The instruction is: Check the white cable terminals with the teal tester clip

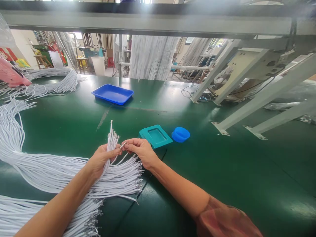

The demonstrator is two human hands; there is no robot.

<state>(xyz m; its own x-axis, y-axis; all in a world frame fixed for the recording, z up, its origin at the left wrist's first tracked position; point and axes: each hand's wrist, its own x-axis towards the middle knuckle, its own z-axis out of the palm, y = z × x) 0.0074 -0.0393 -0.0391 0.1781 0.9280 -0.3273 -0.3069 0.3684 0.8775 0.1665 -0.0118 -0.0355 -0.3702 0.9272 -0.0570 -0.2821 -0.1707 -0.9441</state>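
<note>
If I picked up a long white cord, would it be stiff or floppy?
Probably floppy: the white cords bend in loose curves on the green table. Short ends may stay stiffer: those in the left hand point upward.

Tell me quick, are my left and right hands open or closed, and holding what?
Left hand: closed around a small bunch of white cords, ends up.
Right hand: closed, fingertips pinching one cord end.

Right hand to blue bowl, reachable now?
Probably yes: the blue bowl sits right beside the teal tray, with nothing visible over it, though the right hand is pinching a white cord.
</note>
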